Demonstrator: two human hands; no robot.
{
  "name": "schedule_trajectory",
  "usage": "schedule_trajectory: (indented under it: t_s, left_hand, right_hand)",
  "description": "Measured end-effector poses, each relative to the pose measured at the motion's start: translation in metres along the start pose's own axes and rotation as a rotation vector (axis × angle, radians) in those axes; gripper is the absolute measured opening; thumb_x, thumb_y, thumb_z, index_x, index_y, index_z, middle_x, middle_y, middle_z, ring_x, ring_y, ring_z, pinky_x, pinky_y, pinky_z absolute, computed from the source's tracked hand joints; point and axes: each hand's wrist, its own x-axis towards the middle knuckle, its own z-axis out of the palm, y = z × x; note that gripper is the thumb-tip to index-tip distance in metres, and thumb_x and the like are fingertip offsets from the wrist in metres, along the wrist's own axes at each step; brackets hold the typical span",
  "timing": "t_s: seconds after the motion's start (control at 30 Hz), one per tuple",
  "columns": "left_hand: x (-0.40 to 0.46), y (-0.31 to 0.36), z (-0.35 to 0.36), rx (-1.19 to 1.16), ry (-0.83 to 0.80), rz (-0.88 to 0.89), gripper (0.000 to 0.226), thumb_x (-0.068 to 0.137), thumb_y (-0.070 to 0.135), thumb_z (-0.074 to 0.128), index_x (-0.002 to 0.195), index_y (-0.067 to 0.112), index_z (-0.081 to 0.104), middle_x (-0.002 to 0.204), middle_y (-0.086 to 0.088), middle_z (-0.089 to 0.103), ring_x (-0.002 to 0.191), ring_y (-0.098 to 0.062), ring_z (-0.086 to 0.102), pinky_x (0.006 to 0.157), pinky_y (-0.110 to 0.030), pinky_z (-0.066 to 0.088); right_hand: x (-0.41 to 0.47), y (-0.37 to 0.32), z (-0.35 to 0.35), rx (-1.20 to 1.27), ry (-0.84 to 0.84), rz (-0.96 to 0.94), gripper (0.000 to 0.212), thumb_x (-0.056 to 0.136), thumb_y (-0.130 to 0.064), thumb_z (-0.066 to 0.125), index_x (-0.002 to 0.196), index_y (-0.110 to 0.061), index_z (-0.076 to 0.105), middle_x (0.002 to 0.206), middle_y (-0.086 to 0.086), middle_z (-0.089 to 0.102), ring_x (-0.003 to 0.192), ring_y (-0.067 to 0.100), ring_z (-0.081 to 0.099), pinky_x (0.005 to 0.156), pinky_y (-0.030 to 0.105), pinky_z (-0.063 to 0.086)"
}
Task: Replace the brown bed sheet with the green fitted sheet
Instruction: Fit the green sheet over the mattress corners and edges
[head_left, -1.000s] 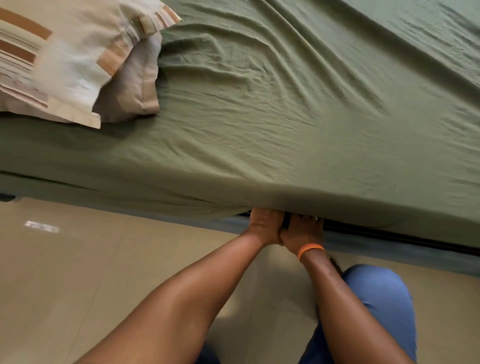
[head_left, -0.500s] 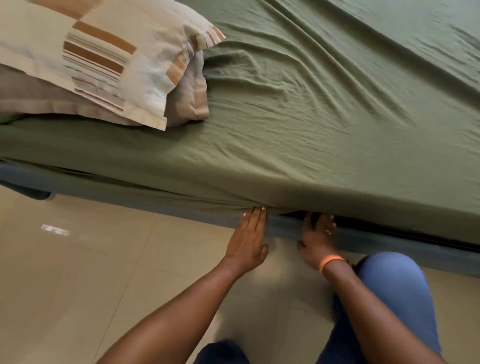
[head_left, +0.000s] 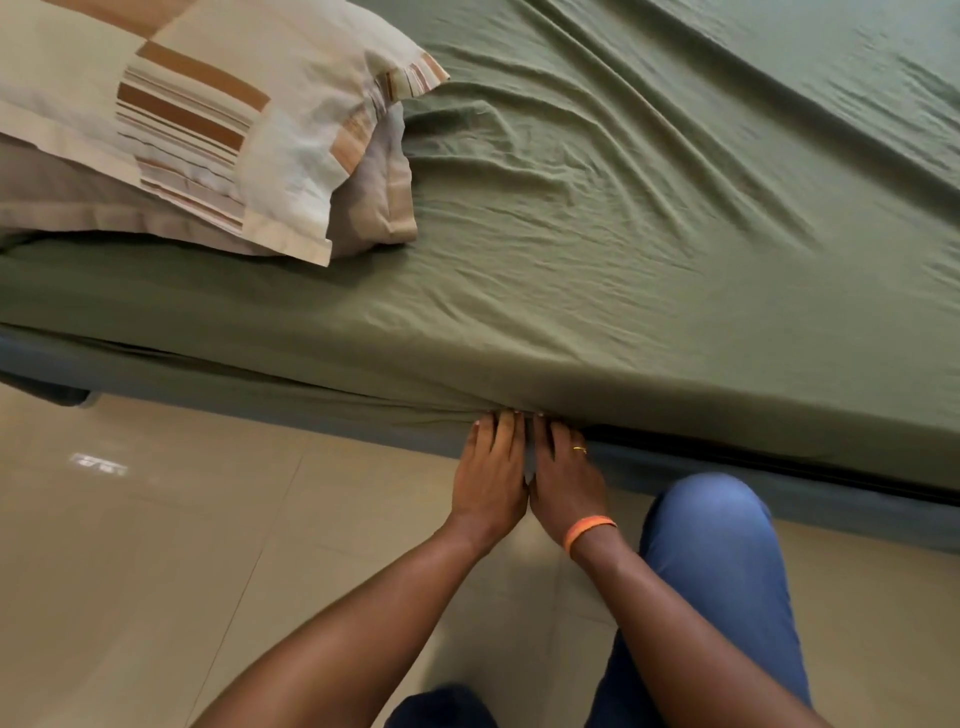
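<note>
The green fitted sheet (head_left: 597, 249) covers the mattress top and its near side, wrinkled toward the middle. Its lower hem bunches where my hands meet it. My left hand (head_left: 491, 475) and my right hand (head_left: 563, 480) lie side by side, fingers straight, fingertips pressing the hem in under the mattress edge above the blue-grey bed base (head_left: 810, 499). An orange band is on my right wrist and a ring on one finger. No brown sheet is in view.
Two stacked pillows (head_left: 208, 119) in beige and brown striped cases lie at the bed's upper left. Beige floor tiles (head_left: 156, 545) spread below the bed. My knee (head_left: 711, 540) in blue trousers rests close to the bed base on the right.
My hands, spread apart half a second ago, have come together at the hem. A second ago they were tucked deeper under the mattress. The view has shifted left, showing more of the pillows.
</note>
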Motion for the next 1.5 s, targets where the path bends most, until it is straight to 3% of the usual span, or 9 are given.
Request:
schedule_trajectory:
  t_s: [0.13,0.3,0.47,0.67,0.87,1.13,1.23,1.4,1.5]
  left_hand:
    - [0.007,-0.004,0.001,-0.034,0.026,0.014,0.071,0.083,0.023,0.055,0.150,0.008,0.035,0.144,-0.011,0.044,0.134,-0.032,0.040,0.119,-0.043,0.026]
    - [0.010,-0.007,0.010,-0.176,0.088,0.013,0.071,0.079,0.018,0.059,0.147,0.007,0.039,0.145,-0.010,0.046,0.139,-0.030,0.038,0.119,-0.044,0.028]
    - [0.024,-0.014,0.016,-0.233,0.098,0.022,0.070,0.077,0.019,0.058,0.144,0.003,0.045,0.142,-0.013,0.049,0.136,-0.033,0.042,0.118,-0.044,0.029]
    - [0.061,-0.024,0.006,-0.197,-0.055,0.023,0.068,0.061,0.036,0.068,0.123,0.010,0.062,0.121,-0.015,0.062,0.116,-0.039,0.056,0.103,-0.042,0.043]
    - [0.077,-0.022,-0.008,0.008,-0.263,0.001,0.080,0.076,0.049,0.066,0.144,0.017,0.040,0.149,-0.008,0.042,0.140,-0.031,0.035,0.114,-0.038,0.025]
    - [0.040,-0.045,-0.011,-0.216,-0.167,0.155,0.063,0.072,0.016,0.065,0.133,0.004,0.053,0.132,-0.021,0.055,0.122,-0.043,0.047,0.108,-0.045,0.036]
    - [0.024,-0.058,-0.016,-0.274,-0.146,0.173,0.070,0.074,0.007,0.062,0.143,0.005,0.045,0.140,-0.019,0.052,0.129,-0.038,0.046,0.113,-0.040,0.035]
    - [-0.017,-0.078,-0.020,-0.225,0.016,0.058,0.075,0.073,0.016,0.068,0.144,0.004,0.046,0.143,-0.014,0.051,0.133,-0.030,0.048,0.115,-0.035,0.033]
    - [-0.013,-0.100,-0.011,-0.159,0.023,0.013,0.078,0.079,0.030,0.065,0.148,0.006,0.039,0.148,-0.011,0.047,0.138,-0.027,0.043,0.115,-0.037,0.031]
  right_hand:
    - [0.004,0.003,0.006,0.020,0.050,-0.010,0.069,0.083,-0.022,0.048,0.150,-0.012,0.034,0.144,0.011,0.035,0.130,0.034,0.038,0.092,0.043,0.053]
    - [0.013,0.009,0.015,0.083,0.116,-0.043,0.068,0.078,-0.012,0.037,0.145,-0.004,0.043,0.146,0.016,0.042,0.133,0.036,0.043,0.107,0.043,0.045]
    - [0.033,0.017,0.017,0.051,0.016,-0.033,0.069,0.082,-0.030,0.033,0.145,-0.005,0.043,0.143,0.019,0.050,0.132,0.038,0.045,0.111,0.046,0.039]
    - [0.065,0.011,-0.011,-0.024,-0.214,0.020,0.061,0.086,-0.037,0.056,0.143,-0.022,0.041,0.147,0.008,0.047,0.134,0.030,0.044,0.108,0.035,0.036]
    - [0.068,0.005,-0.010,0.022,-0.199,0.076,0.063,0.085,-0.036,0.056,0.144,-0.022,0.040,0.150,0.006,0.044,0.139,0.028,0.040,0.112,0.035,0.031]
    - [0.036,-0.007,0.003,-0.046,-0.107,0.051,0.071,0.080,-0.022,0.061,0.147,-0.011,0.038,0.146,0.016,0.044,0.135,0.037,0.040,0.117,0.045,0.023]
    - [0.024,-0.023,0.015,-0.048,-0.089,0.050,0.082,0.073,-0.019,0.067,0.147,0.000,0.037,0.146,0.024,0.041,0.137,0.044,0.036,0.119,0.049,0.019]
    - [0.028,-0.018,0.016,-0.122,0.004,-0.061,0.077,0.039,-0.023,0.088,0.111,-0.002,0.069,0.107,0.021,0.067,0.098,0.039,0.067,0.093,0.047,0.053]
    - [0.047,-0.027,0.003,-0.095,-0.097,-0.059,0.059,0.067,-0.047,0.079,0.108,-0.007,0.067,0.102,0.018,0.066,0.096,0.037,0.065,0.091,0.047,0.052]
